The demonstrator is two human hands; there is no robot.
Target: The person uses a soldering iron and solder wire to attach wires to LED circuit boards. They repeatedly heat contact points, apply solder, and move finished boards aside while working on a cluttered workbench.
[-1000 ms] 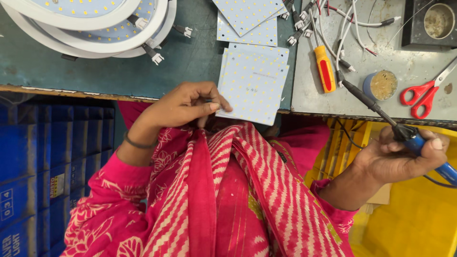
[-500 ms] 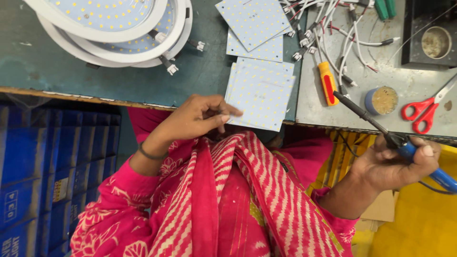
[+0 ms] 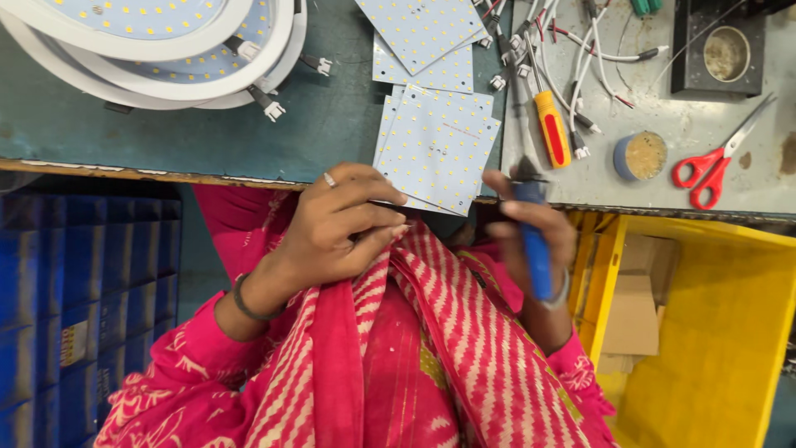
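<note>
At a cluttered grey-green workbench (image 3: 166,124), the left hand (image 3: 332,232) pinches the near edge of a square white LED panel board (image 3: 435,149) overhanging it, where the blue-handled soldering iron (image 3: 535,241) clenched in the right hand (image 3: 535,241) might scorch fingers.

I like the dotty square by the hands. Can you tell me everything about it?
The square LED board is thin, flat and white, dotted with rows of small yellowish lights. It lies tilted on similar boards, its lower corner overhanging the green bench edge. The left hand touches its lower edge; the right hand holds a blue-handled tool beside it.
</note>
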